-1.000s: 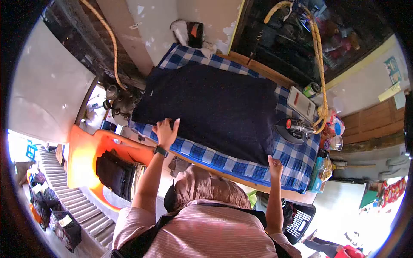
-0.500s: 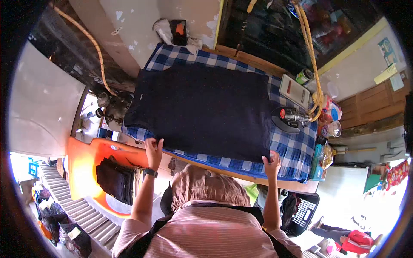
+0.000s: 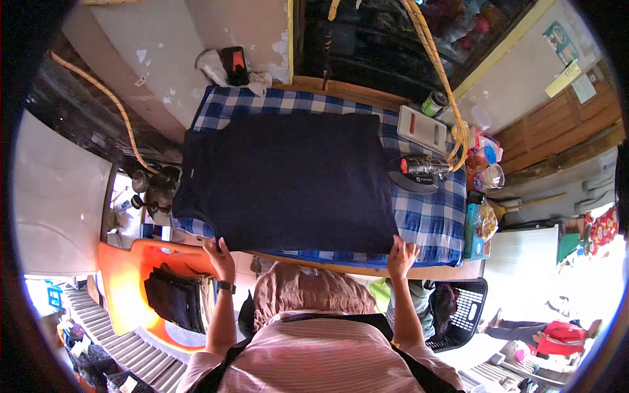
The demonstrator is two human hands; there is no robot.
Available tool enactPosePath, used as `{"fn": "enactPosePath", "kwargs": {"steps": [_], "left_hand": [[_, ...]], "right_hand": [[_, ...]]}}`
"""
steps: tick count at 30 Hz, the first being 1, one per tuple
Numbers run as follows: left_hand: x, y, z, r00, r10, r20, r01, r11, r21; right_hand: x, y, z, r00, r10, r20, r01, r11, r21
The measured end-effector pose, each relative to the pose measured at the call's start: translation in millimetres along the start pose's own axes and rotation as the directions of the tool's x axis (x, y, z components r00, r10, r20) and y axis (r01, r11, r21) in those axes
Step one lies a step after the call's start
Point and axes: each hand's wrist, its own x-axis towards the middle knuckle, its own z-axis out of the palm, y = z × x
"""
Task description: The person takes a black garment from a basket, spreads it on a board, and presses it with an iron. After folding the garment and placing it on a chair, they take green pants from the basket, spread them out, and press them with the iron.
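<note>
A dark navy or black T-shirt (image 3: 288, 183) lies spread flat on a blue-and-white checked cloth (image 3: 429, 226) that covers the ironing table. My left hand (image 3: 220, 257), with a dark watch on its wrist, pinches the shirt's near edge toward the left. At the near right corner, my right hand (image 3: 401, 255) has the hem between thumb and fingers. A clothes iron (image 3: 414, 178) with a red-tipped handle rests on the cloth, just right of the shirt.
A white tray (image 3: 422, 129), a green can (image 3: 434, 103) and plastic tubs (image 3: 491, 175) line the table's right side. Yellow cords (image 3: 436, 59) hang down there. On the left stands an orange chair (image 3: 121, 281) with folded dark clothes (image 3: 173, 298); a black basket (image 3: 468, 314) is at lower right.
The head view has shifted and turned slightly. Both hands keep hold of the shirt and have drawn its near edge a little toward me. The iron stays on the cloth.
</note>
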Motion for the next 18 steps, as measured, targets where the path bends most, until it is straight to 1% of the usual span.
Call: {"fn": "enactPosePath", "kwargs": {"steps": [1, 2, 3, 4, 5, 6, 7, 8, 9, 10, 11, 13, 15, 16, 17, 18], "left_hand": [[-2.7, 1.0, -4.5, 0.997, -0.072, 0.043, 0.07, 0.997, 0.043], [-4.7, -5.5, -4.2, 0.999, 0.006, 0.037, -0.009, 0.996, 0.086], [-6.3, -10.0, -0.3, 0.996, 0.082, 0.036, -0.086, 0.988, 0.125], [-7.2, -14.7, 3.8, 0.986, 0.163, 0.035, -0.166, 0.968, 0.186], [-8.0, -13.9, 5.2, 0.996, 0.067, 0.06, -0.079, 0.97, 0.23], [-7.2, -2.0, 9.0, 0.992, 0.118, 0.037, -0.123, 0.911, 0.394], [-9.3, 9.6, 11.1, 0.986, 0.165, 0.018, -0.148, 0.821, 0.551], [-5.3, 23.6, 15.5, 0.956, 0.292, 0.037, -0.272, 0.828, 0.491], [3.4, 37.1, 18.7, 0.936, 0.331, 0.115, -0.343, 0.795, 0.501], [16.0, 49.9, 25.7, 0.921, 0.368, 0.128, -0.382, 0.787, 0.485], [32.6, 60.6, 34.4, 0.902, 0.406, 0.146, -0.425, 0.777, 0.464], [75.5, 74.1, 61.0, 0.876, 0.47, 0.112, -0.456, 0.728, 0.511], [121.2, 88.7, 86.7, 0.89, 0.433, 0.14, -0.452, 0.806, 0.382], [143.6, 86.0, 101.2, 0.886, 0.44, 0.144, -0.46, 0.805, 0.373], [168.2, 77.5, 118.0, 0.863, 0.473, 0.176, -0.504, 0.794, 0.339], [190.6, 72.4, 132.9, 0.837, 0.507, 0.206, -0.548, 0.781, 0.3]], "right_hand": [[0.3, -3.0, -1.0, 0.997, -0.036, -0.067, 0.035, 0.999, -0.017], [-1.0, -5.8, -2.5, 1.0, -0.015, -0.027, 0.013, 0.999, -0.044], [-6.0, -2.6, -1.6, 0.996, 0.023, 0.09, -0.014, 0.994, -0.106], [-11.8, -1.0, 0.3, 0.993, 0.067, 0.095, -0.059, 0.994, -0.093], [-13.0, -0.9, 1.4, 0.989, 0.106, 0.101, -0.099, 0.992, -0.079], [-7.0, -4.2, 0.1, 0.983, 0.149, 0.105, -0.145, 0.989, -0.041], [0.9, -8.2, 0.9, 0.989, 0.14, 0.039, -0.137, 0.987, -0.079], [18.6, -19.3, -8.0, 0.996, 0.09, -0.005, -0.09, 0.995, -0.052], [39.6, -30.7, -15.4, 0.998, 0.042, -0.048, -0.043, 0.999, -0.024], [61.3, -35.3, -16.0, 0.999, -0.021, -0.049, 0.025, 0.998, 0.064], [83.6, -39.4, -11.8, 0.993, -0.08, -0.085, 0.089, 0.989, 0.117], [131.4, -59.5, -9.0, 0.991, -0.098, -0.088, 0.117, 0.962, 0.248], [178.1, -72.8, 9.9, 0.98, -0.148, -0.135, 0.185, 0.93, 0.318], [196.1, -77.5, 23.6, 0.99, -0.108, -0.087, 0.133, 0.921, 0.365], [212.2, -79.6, 39.8, 0.997, -0.069, -0.041, 0.079, 0.909, 0.409], [227.1, -78.0, 57.8, 0.997, -0.061, -0.052, 0.076, 0.913, 0.4]]}}
